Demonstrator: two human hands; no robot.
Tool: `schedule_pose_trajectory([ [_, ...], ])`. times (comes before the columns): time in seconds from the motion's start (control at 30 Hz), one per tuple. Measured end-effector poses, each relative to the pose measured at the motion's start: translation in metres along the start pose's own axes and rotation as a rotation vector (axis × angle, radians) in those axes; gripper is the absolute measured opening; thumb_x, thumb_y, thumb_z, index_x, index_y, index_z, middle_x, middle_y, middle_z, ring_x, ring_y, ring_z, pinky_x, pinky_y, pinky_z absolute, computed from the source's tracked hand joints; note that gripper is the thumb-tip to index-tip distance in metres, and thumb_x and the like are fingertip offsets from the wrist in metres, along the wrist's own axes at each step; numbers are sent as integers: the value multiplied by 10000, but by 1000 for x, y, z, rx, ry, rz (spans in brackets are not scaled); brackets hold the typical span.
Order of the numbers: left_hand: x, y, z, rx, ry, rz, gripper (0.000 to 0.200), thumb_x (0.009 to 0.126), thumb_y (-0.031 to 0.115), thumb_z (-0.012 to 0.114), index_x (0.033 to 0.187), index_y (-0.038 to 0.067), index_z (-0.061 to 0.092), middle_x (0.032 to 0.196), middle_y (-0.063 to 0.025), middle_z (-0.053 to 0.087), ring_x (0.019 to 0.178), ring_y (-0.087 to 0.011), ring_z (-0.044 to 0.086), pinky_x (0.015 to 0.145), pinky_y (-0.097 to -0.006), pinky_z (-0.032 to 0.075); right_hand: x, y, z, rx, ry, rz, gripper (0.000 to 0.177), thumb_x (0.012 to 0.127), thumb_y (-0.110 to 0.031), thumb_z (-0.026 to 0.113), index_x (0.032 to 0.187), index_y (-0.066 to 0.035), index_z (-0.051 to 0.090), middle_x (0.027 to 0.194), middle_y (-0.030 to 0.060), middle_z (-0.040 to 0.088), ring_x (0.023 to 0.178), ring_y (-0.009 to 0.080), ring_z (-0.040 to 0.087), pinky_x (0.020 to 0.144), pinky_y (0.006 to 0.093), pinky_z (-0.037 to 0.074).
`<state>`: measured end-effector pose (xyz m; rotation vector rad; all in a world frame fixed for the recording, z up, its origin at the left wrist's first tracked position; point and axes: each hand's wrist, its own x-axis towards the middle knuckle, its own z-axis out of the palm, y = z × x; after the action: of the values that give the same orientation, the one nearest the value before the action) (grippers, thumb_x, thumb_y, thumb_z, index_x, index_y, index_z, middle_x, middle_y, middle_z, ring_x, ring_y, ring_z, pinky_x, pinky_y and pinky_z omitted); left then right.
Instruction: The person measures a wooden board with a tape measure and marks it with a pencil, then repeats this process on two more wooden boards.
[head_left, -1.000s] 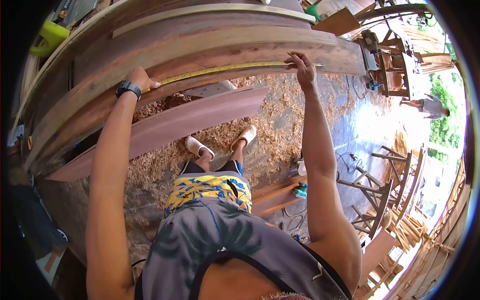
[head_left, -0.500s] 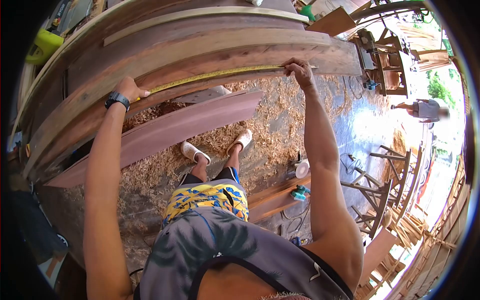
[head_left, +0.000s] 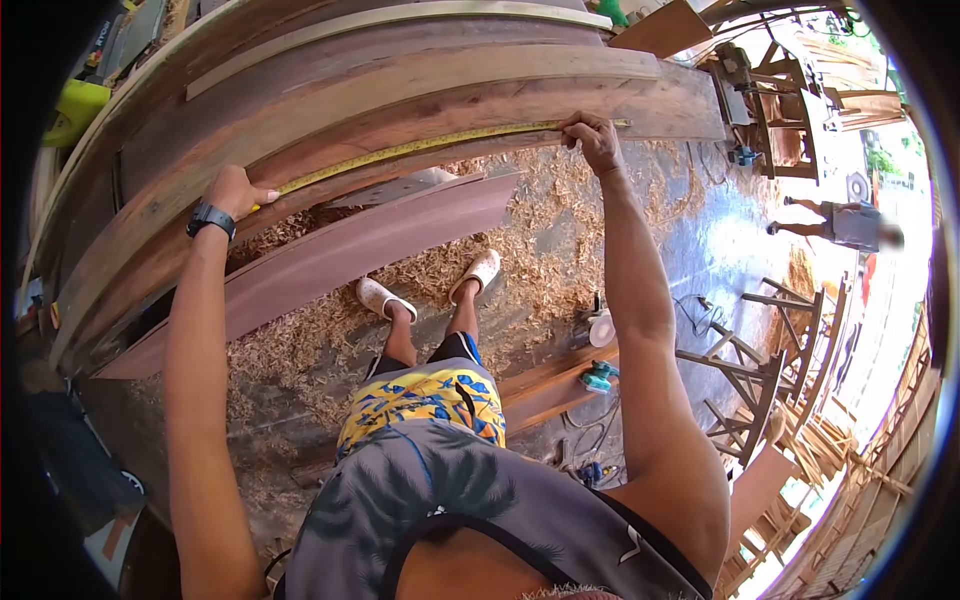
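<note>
The narrow yellow metal measuring tape (head_left: 430,142) lies along the long reddish-brown wooden plank (head_left: 400,125), its span between the hands longer than a second ago. The left hand (head_left: 235,192) grasps its end, now farther left; the right hand's (head_left: 592,143) once looser fingers curl against it, grip unclear.

A tape measure (head_left: 420,143) is lying along a plank (head_left: 480,108), from the left hand (head_left: 235,192) rightward past the right hand (head_left: 592,140); wood shavings (head_left: 550,225) are lying around the clogs (head_left: 478,272).
</note>
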<state>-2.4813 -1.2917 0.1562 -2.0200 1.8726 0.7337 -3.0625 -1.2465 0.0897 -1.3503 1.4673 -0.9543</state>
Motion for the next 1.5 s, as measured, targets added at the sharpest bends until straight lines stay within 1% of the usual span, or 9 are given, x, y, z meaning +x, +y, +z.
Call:
schedule_pose_trajectory([
  [0.6, 3, -2, 1, 60, 24, 52, 593, 680, 375, 883, 853, -153, 678, 858, -356, 643, 805, -425, 685, 750, -447, 519, -4, -11, 4, -42, 19, -11, 220, 835, -95, 526, 833, 49, 692, 660, 70, 658, 612, 120, 596, 598, 267, 495],
  [0.77, 4, -3, 2, 46, 29, 64, 587, 681, 375, 880, 840, -153, 676, 842, -355, 641, 790, -428, 680, 736, -453, 513, -1, -10, 0, -52, -32, -20, 215, 826, -94, 535, 837, 51, 694, 650, 67, 656, 603, 115, 594, 599, 263, 500],
  [0.87, 5, -4, 3, 54, 10, 45, 581, 680, 377, 880, 829, -146, 679, 836, -351, 643, 783, -429, 678, 732, -453, 511, -3, -10, 4, -96, 22, -16, 219, 820, -103, 536, 836, 45, 697, 652, 71, 663, 608, 118, 606, 600, 267, 507],
  [1.07, 8, -9, 7, 37, 55, 83, 566, 675, 374, 884, 828, -132, 682, 805, -335, 647, 759, -419, 679, 709, -444, 509, -1, -7, -1, -108, -39, -24, 233, 817, -136, 545, 824, 38, 700, 647, 76, 667, 611, 131, 622, 606, 273, 518],
  [1.17, 10, -12, 9, 67, 44, 75, 555, 674, 380, 883, 804, -121, 682, 786, -323, 650, 742, -409, 681, 699, -443, 507, -3, -8, 4, -110, 15, -42, 237, 808, -140, 544, 823, 36, 702, 646, 76, 665, 613, 130, 624, 610, 274, 518],
  [1.23, 14, -18, 14, 35, 74, 116, 527, 671, 373, 881, 746, -107, 679, 716, -308, 632, 656, -384, 661, 653, -445, 491, -3, -10, 2, -112, -9, -25, 232, 802, -133, 544, 824, 34, 704, 648, 77, 665, 615, 130, 622, 610, 275, 516],
  [1.27, 12, -18, 13, 38, 74, 118, 527, 671, 373, 881, 746, -107, 679, 716, -308, 632, 656, -384, 661, 653, -445, 491, -4, -11, 1, -113, -35, -6, 228, 795, -126, 544, 825, 32, 706, 650, 77, 665, 617, 130, 620, 610, 276, 513],
  [1.43, 10, -16, 13, 13, 96, 121, 485, 664, 321, 875, 615, -90, 622, 546, -251, 536, 485, -327, 542, 548, -414, 431, -8, -10, 3, -5, 26, 0, 225, 786, -119, 549, 832, 31, 709, 652, 73, 663, 619, 127, 612, 612, 276, 509],
  [1.5, 10, -14, 11, 14, 85, 99, 473, 660, 318, 876, 616, -75, 616, 555, -235, 548, 499, -310, 548, 553, -408, 434, -10, -10, 4, 31, 28, 17, 224, 784, -117, 546, 833, 30, 709, 651, 70, 662, 615, 124, 607, 611, 277, 508],
])
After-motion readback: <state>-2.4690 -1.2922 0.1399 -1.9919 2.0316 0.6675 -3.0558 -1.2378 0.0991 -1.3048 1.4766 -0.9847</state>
